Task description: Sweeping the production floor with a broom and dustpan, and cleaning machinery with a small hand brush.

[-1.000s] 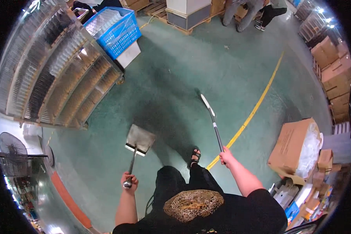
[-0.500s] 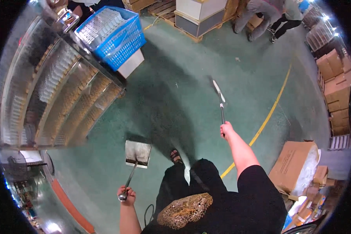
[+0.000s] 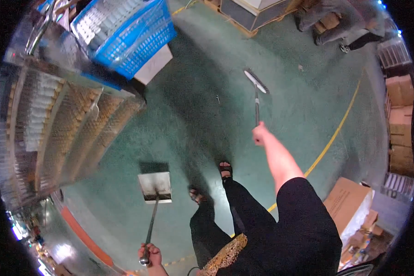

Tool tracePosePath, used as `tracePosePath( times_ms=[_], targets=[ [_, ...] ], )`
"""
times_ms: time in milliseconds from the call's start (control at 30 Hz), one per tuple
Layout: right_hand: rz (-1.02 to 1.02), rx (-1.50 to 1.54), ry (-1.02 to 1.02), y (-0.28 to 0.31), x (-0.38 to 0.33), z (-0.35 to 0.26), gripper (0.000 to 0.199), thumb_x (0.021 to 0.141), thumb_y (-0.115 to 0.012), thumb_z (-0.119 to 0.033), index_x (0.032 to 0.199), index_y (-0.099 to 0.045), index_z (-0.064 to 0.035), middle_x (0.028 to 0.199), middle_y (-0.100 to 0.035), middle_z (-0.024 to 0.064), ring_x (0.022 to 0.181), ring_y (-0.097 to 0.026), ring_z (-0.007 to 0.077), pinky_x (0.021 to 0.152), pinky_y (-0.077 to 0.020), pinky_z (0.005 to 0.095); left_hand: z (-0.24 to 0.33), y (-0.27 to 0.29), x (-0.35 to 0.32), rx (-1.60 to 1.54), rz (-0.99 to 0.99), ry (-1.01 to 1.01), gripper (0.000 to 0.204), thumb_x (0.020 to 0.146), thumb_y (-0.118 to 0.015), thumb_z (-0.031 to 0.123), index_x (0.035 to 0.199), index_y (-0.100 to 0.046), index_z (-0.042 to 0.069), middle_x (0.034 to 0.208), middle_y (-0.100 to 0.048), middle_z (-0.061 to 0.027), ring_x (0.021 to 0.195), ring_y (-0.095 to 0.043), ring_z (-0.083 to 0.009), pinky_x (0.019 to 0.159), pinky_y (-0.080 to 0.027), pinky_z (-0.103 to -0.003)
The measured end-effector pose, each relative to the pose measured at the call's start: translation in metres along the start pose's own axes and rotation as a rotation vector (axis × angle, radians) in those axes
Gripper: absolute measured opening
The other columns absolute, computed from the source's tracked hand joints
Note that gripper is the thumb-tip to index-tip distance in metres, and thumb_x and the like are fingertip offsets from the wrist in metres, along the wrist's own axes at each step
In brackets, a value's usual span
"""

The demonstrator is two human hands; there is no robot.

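Clearly, in the head view, the left hand is closed round the handle of the dustpan, left of centre in the lower half; the right hand grips the broom, its head upper right of centre. They stand well apart. A scrap at upper right and a small bit at upper centre remain on the floor. The dustpan's contents, and whether either tool touches down, cannot be told.
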State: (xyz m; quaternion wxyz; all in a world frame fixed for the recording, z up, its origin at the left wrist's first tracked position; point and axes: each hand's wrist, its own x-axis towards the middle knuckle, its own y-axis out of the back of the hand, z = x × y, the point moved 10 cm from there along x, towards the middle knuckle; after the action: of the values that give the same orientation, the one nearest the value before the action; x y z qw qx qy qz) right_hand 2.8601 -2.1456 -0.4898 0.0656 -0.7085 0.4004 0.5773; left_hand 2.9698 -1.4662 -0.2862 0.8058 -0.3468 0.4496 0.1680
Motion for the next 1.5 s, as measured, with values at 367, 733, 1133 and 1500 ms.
tracePosePath(
  times_ms=[367, 733, 1133, 1500],
  targets=[
    [-0.237, -0.607, 0.246, -0.276, -0.177, 0.173, 0.066, 0.07, -0.042, -0.006, 0.128, -0.011, -0.0169, 0.077, -0.054, 0.0233, 0.058, -0.055, 0.0328, 0.049, -0.044, 0.04, 0.068, 0.052, 0.049, -0.13, 0.123, 0.001, 0.012, 0.065, -0.05, 0.018, 0.076, -0.055, 0.015, 0.062, -0.046, -0.0036, 0.045, -0.033, -0.0128, 0.041, -0.028, -0.024],
    [-0.284, -1.152, 0.61, -0.341, -0.243, 0.167, 0.066, 0.074, -0.044, -0.014, 0.131, -0.011, -0.0164, 0.08, -0.056, 0.024, 0.069, -0.055, 0.0365, 0.063, -0.0436, 0.0432, 0.121, 0.16, 0.097, -0.177, 0.23, 0.022, 0.01, 0.064, -0.05, 0.016, 0.074, -0.054, 0.014, 0.062, -0.047, -0.0058, 0.043, -0.034, -0.0126, 0.039, -0.028, -0.025],
    [-0.178, -1.359, 0.978, -0.593, -0.09, 0.022, 0.058, 0.077, -0.041, -0.009, 0.129, -0.022, -0.0274, 0.082, -0.056, 0.0194, 0.075, -0.056, 0.0331, 0.064, -0.0448, 0.0432, 0.158, 0.193, 0.165, -0.266, 0.018, 0.105, 0.022, 0.069, -0.047, 0.021, 0.087, -0.059, 0.016, 0.075, -0.056, -0.0116, 0.049, -0.038, -0.0162, 0.043, -0.03, -0.027],
    [-0.303, -1.289, 0.583, -0.464, -0.078, 0.093, 0.062, 0.076, -0.044, -0.008, 0.13, -0.016, -0.0215, 0.092, -0.054, 0.0252, 0.081, -0.053, 0.0399, 0.069, -0.0414, 0.0481, 0.169, 0.134, 0.186, -0.022, -0.31, 0.266, 0.016, 0.079, -0.043, 0.026, 0.088, -0.049, 0.014, 0.07, -0.055, -0.0134, 0.044, -0.045, -0.0216, 0.038, -0.034, -0.031]
  ],
)
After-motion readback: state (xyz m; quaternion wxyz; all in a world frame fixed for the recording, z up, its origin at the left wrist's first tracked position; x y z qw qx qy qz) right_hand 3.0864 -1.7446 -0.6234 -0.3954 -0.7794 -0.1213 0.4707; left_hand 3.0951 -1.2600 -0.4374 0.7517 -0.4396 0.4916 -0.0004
